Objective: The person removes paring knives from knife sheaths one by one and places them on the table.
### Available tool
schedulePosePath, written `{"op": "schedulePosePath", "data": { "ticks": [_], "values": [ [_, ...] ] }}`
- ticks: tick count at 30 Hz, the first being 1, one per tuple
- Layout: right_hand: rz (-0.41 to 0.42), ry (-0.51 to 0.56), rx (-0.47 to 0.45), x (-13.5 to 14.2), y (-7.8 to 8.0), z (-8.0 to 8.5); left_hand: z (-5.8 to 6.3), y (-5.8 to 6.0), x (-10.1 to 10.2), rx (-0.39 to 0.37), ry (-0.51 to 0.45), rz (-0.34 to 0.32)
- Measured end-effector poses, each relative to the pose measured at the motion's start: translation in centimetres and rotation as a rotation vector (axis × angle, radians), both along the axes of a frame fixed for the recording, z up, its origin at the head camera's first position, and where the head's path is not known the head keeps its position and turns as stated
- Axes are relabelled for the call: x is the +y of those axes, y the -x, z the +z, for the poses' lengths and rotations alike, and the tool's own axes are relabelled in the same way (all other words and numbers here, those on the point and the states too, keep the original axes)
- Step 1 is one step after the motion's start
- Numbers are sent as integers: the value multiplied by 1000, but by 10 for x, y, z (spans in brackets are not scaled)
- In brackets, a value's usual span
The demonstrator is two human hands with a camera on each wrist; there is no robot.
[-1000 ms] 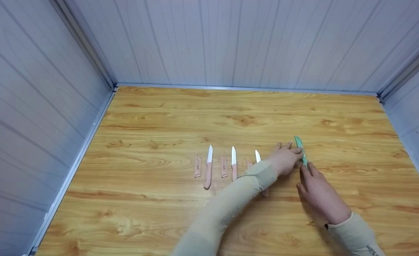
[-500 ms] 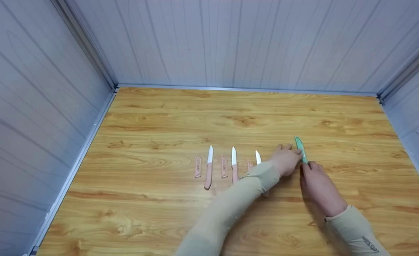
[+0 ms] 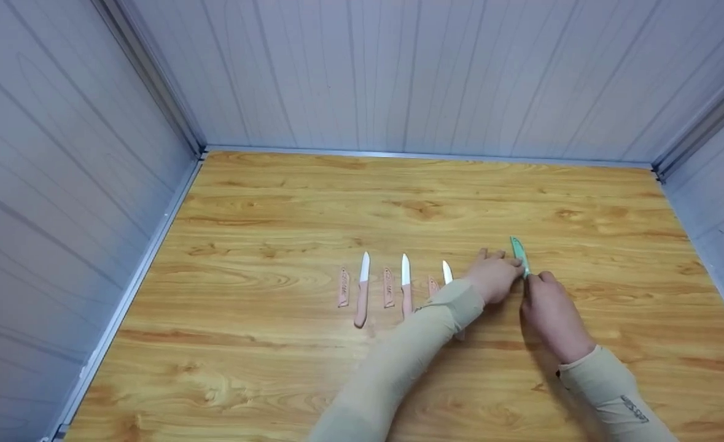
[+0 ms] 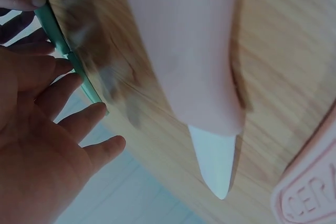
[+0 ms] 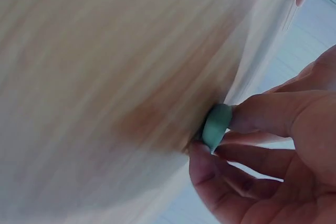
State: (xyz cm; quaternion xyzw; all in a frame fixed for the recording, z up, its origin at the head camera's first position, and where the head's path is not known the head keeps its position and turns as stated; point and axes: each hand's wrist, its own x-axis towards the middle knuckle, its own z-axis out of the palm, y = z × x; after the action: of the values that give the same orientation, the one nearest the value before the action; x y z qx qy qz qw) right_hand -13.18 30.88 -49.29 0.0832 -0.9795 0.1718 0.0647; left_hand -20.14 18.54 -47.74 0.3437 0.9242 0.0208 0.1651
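Note:
A green knife sheath (image 3: 517, 247) lies tilted on the right half of the table. My left hand (image 3: 492, 275) pinches it from the left, while its outer fingers stay stretched out in the left wrist view. At the near end, my right hand (image 3: 555, 316) grips the green knife handle (image 5: 217, 127) between thumb and fingers. In the left wrist view the handle meets the sheath at a small step; the blade is mostly or wholly hidden. Nearest my left arm is a pink-handled knife (image 4: 194, 51) with a white blade, partly covered by the sleeve in the head view.
To the left lie two more pink-handled knives, one outermost (image 3: 362, 301) and one in the middle (image 3: 406, 276). Pink sheaths sit beside the knives: left (image 3: 344, 287), middle (image 3: 388, 287) and right (image 3: 433, 286). Pale panel walls (image 3: 374, 80) enclose the wooden table (image 3: 263, 202).
My right hand has shifted a little up and left toward my left hand, along the green knife. My left hand has stayed nearly still at the sheath. The pink knives keep their places.

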Motion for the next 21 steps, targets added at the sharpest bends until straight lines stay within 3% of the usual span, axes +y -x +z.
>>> {"op": "schedulePosePath", "data": {
  "ticks": [12, 21],
  "values": [
    [-12, -23, 4, 1, 5, -1, -4, 2, 0, -20, -11, 6],
    [-42, -11, -57, 2, 7, 0, -5, 1, -1, -6, -27, 5]
  ]
}}
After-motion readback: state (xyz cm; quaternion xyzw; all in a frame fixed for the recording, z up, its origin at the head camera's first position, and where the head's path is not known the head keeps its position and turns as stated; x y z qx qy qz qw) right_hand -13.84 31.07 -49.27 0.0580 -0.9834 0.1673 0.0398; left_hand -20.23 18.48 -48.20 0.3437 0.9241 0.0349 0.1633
